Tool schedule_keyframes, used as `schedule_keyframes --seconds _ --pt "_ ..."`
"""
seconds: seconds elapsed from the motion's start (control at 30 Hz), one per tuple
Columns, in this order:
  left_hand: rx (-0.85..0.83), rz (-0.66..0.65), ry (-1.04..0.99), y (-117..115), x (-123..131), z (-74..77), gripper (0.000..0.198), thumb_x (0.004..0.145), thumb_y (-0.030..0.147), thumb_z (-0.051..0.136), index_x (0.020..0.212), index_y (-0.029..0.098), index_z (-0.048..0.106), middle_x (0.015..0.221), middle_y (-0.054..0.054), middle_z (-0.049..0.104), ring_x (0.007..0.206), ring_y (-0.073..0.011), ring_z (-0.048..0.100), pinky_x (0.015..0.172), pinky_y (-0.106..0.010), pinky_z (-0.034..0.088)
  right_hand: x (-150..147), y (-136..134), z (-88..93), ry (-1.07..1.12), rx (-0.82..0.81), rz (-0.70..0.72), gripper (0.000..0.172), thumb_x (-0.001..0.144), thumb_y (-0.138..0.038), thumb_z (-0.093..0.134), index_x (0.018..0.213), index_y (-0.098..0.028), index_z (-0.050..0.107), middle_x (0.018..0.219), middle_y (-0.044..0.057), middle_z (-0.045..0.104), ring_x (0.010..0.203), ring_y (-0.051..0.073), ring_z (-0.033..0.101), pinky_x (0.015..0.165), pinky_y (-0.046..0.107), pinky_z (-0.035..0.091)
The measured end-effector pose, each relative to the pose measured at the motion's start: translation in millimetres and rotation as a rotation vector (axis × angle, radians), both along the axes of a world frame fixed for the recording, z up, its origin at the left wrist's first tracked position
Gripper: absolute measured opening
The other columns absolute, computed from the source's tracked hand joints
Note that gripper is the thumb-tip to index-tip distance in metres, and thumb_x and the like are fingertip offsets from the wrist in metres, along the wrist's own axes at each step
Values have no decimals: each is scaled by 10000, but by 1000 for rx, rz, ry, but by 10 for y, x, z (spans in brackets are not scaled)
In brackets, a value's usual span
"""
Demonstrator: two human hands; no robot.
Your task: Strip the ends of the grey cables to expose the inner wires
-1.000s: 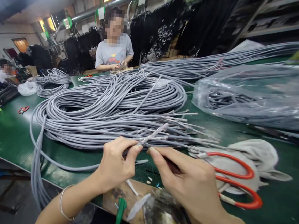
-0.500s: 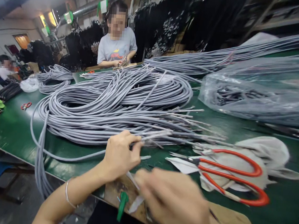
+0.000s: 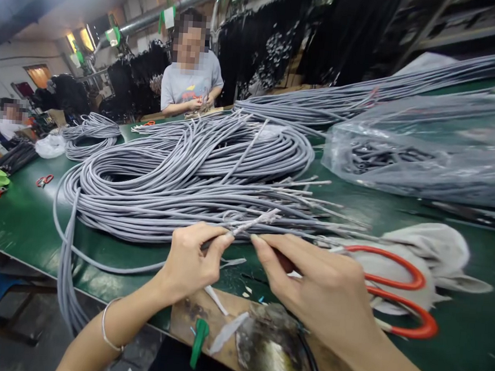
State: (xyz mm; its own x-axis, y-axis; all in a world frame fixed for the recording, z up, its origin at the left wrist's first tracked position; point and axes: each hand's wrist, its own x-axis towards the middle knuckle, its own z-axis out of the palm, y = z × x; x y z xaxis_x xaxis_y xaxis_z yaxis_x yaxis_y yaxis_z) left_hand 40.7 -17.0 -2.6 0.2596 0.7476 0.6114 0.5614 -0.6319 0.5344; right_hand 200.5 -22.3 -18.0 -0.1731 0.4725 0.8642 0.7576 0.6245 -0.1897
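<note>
Between its thumb and fingers my left hand [image 3: 195, 255] pinches a grey cable, whose frayed whitish end [image 3: 260, 220] points up and right. Close to that end, on its right, my right hand [image 3: 313, 269] has thumb and index finger pressed together; what they hold, if anything, is too small to make out. Behind both hands lies a large coil of grey cables [image 3: 138, 166], with stripped ends fanning to the right. Scissors with red handles [image 3: 422, 322] rest on a pale cloth [image 3: 446, 250], partly hidden by my right hand.
At the near edge is a wooden board [image 3: 188, 311] with a green clip [image 3: 199, 340] and a dark, shiny lump [image 3: 270, 345]. A clear plastic bag [image 3: 423, 147] lies at the right. Across the table sits a person [image 3: 191, 80]; small red scissors [image 3: 44, 180] lie left.
My right hand has moved up and right, from over the wooden board to beside the frayed cable end. My left hand still pinches the cable and has shifted slightly.
</note>
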Motion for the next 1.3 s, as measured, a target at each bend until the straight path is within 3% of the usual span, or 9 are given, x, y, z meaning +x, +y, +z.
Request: schedule_keyframes --seconds 0.23,0.4,0.5,0.67,0.77,0.93,1.1,1.2,1.3 --pt "229 4 76 6 28 -87 208 902 182 464 894 105 657 747 -81 642 679 -134 612 622 -228 530 -36 -14 46 84 -144 71 331 905 -226 449 585 -194 532 500 -15 587 387 86 494 416 219 369" --pt "420 31 121 -29 37 -123 178 895 147 474 951 94 634 709 -66 651 627 -126 604 583 -212 526 -41 -41 93 176 -225 121 307 888 -239 478 592 -197 549 483 -30 585 350 74 455 368 197 356" --pt "362 27 95 -41 52 -87 197 893 149 467 885 85 652 669 -68 651 574 -120 589 529 -204 505 -57 -86 88 226 -236 156 264 875 -227 502 622 -195 569 505 -27 599 366 76 476 375 191 372" --pt "233 15 37 -42 76 -31 221 877 166 480 803 94 675 610 -52 635 503 -100 554 477 -193 479 -91 -129 52 200 -83 143 209 864 -181 524 663 -203 574 504 -27 587 379 87 497 412 214 386" --pt "309 45 63 -77 85 -68 215 874 165 477 829 93 675 604 -47 629 477 -94 543 433 -190 452 -77 -91 45 180 -53 133 191 870 -188 520 688 -208 574 529 -21 609 416 102 544 424 218 398" --pt "447 87 147 -89 72 -132 216 852 124 469 935 86 665 615 -45 638 457 -97 541 392 -200 406 -124 -133 70 159 -68 81 208 873 -163 504 674 -195 554 506 -30 565 383 79 482 409 213 368" --pt "169 166 134 108 -14 -77 197 802 122 527 692 131 689 543 -24 608 464 -103 525 464 -209 425 -258 -274 85 17 91 446 302 890 -130 417 625 -203 541 431 -47 497 376 80 438 422 235 333" --pt "100 143 64 127 -36 -32 156 813 150 537 764 143 685 626 -24 649 537 -109 560 518 -205 447 -223 -184 88 133 -3 255 206 871 -123 479 703 -167 589 552 -4 598 477 89 529 486 222 388" --pt "177 111 65 91 -48 -24 146 843 189 526 836 144 664 705 -30 666 588 -114 582 548 -208 458 -146 -51 89 292 -140 175 229 876 -145 473 682 -157 595 554 -12 595 470 79 515 476 202 381"
